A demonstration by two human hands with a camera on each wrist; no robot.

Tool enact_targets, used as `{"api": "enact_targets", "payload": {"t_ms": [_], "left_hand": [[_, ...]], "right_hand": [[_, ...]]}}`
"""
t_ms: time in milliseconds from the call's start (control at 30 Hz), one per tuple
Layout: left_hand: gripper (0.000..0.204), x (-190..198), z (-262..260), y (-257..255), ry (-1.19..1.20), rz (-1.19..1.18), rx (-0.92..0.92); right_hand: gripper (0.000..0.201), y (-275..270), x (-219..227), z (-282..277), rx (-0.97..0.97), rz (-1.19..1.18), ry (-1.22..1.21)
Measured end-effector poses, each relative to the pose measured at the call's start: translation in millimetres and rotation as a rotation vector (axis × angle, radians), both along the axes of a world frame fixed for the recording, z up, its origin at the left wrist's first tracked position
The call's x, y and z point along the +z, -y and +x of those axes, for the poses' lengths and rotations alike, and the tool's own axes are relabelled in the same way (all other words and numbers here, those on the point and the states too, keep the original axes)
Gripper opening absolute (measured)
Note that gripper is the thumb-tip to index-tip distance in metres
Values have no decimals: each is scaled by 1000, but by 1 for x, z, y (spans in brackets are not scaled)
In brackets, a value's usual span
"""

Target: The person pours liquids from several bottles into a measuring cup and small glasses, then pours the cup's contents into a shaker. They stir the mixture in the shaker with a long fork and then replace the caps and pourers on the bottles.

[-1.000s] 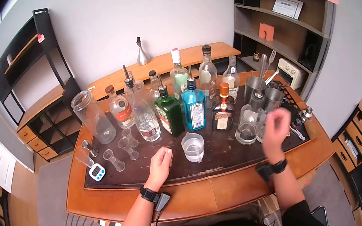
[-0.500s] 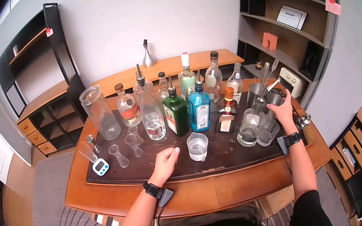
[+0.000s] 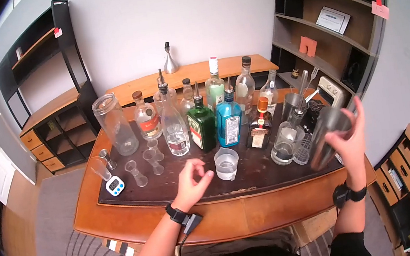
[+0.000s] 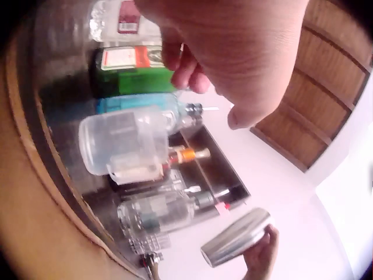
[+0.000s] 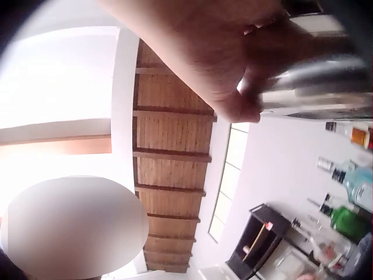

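Observation:
My right hand (image 3: 350, 144) grips a steel shaker tin (image 3: 328, 134) at the right side of the table, tilted and blurred by motion; the left wrist view shows the same tin (image 4: 238, 236) lifted in the hand (image 4: 262, 255). In the right wrist view my thumb and fingers close round the tin (image 5: 317, 87). My left hand (image 3: 191, 183) is held over the front of the table with relaxed, bent fingers and nothing in them. Just right of it stands a clear plastic jug (image 3: 226, 165) with clear liquid.
Several bottles, among them a green one (image 3: 202, 128) and a blue one (image 3: 229, 123), stand behind the jug. A mixing glass (image 3: 282, 151) stands at the right. Several small glasses, a jigger (image 3: 107, 160) and a timer (image 3: 115, 185) are at the left, near a tall glass jar (image 3: 120, 132).
My right hand reached to the tins at the right, took hold of one and raised it towards the front. My left hand's fingers have spread a little.

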State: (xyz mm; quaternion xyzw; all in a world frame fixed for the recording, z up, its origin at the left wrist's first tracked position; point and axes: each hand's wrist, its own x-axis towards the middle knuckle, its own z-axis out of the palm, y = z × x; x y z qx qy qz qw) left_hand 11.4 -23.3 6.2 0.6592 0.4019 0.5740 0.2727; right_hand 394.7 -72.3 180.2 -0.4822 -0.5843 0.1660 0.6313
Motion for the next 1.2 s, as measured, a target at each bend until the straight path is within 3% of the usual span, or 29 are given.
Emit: {"api": "enact_targets", "payload": {"t_ms": [33, 133, 233, 300, 367, 400, 433, 500, 567, 633, 733, 867, 1000, 1200], "left_hand": [[32, 5, 6, 3, -51, 89, -52], [67, 27, 26, 21, -155, -62, -329], [100, 47, 55, 38, -46, -150, -494], [104, 57, 59, 44, -8, -226, -516], [105, 66, 57, 47, 65, -210, -421], [103, 72, 52, 49, 81, -202, -388], [105, 69, 44, 49, 59, -157, -318], [109, 69, 17, 44, 11, -87, -107], [107, 110, -16, 53, 139, -329, 27], [93, 123, -62, 39, 35, -123, 297], [71, 165, -116, 17, 49, 48, 302], [67, 150, -178, -25, 3, 5, 421], [76, 84, -229, -67, -14, -85, 444], [76, 52, -233, -67, -75, -269, 360]], "right_hand": [[115, 6, -5, -10, 80, -60, -30], [120, 9, -32, -46, 298, -112, 64], [123, 2, -56, -91, 535, -181, -49], [125, -2, -64, -118, 683, -217, -152], [125, -17, -83, -135, 782, -111, -187], [116, -13, -81, -141, 826, -127, -274], [116, -17, -83, -140, 831, -125, -276], [100, -31, -92, -132, 668, 49, 54], [70, -39, -101, -121, 553, 47, 78], [56, -51, -120, -108, 469, -5, 53], [33, -62, -145, -93, 395, -103, -9], [18, -69, -166, -85, 336, -69, 84], [17, -77, -182, -77, 356, -131, 112], [16, -82, -194, -75, 401, -204, 56]]}}
